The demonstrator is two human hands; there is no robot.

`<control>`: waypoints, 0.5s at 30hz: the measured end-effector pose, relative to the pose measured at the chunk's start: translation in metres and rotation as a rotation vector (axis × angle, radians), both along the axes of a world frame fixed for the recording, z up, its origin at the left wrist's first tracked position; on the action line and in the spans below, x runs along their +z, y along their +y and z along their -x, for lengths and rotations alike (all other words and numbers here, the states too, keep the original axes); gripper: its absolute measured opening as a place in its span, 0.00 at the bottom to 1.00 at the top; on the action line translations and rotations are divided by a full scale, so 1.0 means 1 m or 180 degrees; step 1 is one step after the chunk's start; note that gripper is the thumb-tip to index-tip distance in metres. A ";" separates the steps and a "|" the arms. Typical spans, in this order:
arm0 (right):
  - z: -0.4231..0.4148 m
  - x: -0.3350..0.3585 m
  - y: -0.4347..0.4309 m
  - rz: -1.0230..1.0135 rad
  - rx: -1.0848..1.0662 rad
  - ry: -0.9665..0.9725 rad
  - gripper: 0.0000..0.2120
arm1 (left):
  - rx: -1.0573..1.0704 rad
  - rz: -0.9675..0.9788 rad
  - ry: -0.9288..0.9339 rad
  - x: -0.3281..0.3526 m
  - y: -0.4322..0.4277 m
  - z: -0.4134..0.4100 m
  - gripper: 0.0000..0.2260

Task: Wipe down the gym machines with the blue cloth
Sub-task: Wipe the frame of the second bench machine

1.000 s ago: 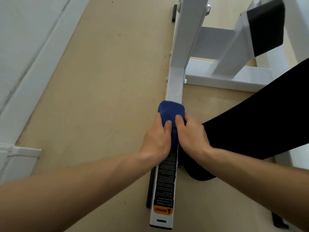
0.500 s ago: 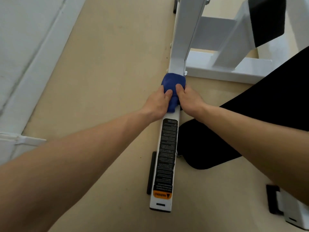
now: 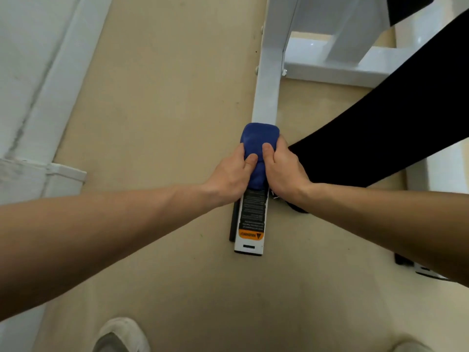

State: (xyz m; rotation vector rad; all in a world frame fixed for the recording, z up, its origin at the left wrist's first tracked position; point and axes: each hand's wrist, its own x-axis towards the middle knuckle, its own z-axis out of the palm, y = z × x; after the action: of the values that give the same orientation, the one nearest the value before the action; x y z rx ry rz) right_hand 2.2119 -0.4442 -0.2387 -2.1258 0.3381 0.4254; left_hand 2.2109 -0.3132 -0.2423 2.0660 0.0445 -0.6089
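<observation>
Head cam, looking down: left hand [image 3: 229, 174] and right hand [image 3: 284, 171] both curl around the blue cloth [image 3: 260, 141], thumbs pressed on top. It's bunched over the white frame bar [image 3: 266, 97], just above the warning label [image 3: 252, 214]. Beige floor [image 3: 165, 110] underneath, white wall [image 3: 25, 59] on the left, white shoe [image 3: 121, 334] at the bottom.

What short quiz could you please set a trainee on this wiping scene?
1. True or false: the left hand and the right hand both hold the blue cloth.
2. The blue cloth lies on: A the floor, B the white frame bar, C the shoe.
3. Fill in: the warning strip near the bar's closer end is coloured ___.
Key: 1 true; 2 B; 3 orange.
</observation>
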 end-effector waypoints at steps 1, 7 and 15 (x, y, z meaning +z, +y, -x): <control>0.008 0.000 0.002 0.0001 0.0001 -0.0013 0.17 | -0.0022 -0.0004 -0.0012 0.000 0.001 0.008 0.13; 0.055 0.006 0.010 -0.0028 -0.0047 0.0068 0.18 | 0.0112 0.0178 0.0027 0.005 0.007 0.055 0.14; 0.151 -0.004 0.024 -0.0506 -0.0064 0.0212 0.20 | 0.0366 0.0307 0.0380 0.007 0.016 0.150 0.17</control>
State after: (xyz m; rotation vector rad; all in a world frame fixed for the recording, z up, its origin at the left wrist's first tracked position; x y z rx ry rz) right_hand 2.0605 -0.4204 -0.2431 -1.9554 0.3517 0.4959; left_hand 2.0613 -0.2968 -0.2352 1.9181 0.1983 -0.6500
